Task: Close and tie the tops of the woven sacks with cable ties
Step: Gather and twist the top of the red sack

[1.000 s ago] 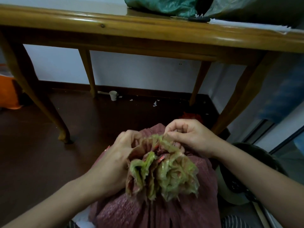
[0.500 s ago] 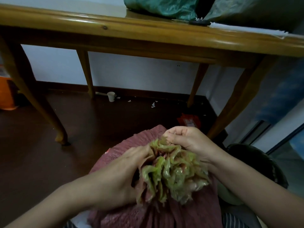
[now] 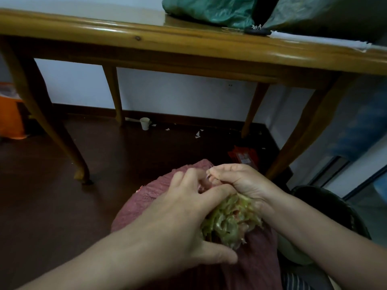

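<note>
Maroon sack (image 3: 146, 197) upright, bunched top (image 3: 230, 222) pointing up toward the camera. Left hand (image 3: 178, 216) grips the bunched top, and right hand (image 3: 240, 183) pinches it at the far side. Red packet (image 3: 244, 156) print unreadable.

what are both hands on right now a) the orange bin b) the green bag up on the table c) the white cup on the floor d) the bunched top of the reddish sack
D: the left hand and the right hand both grip the bunched top of the reddish sack.
</note>
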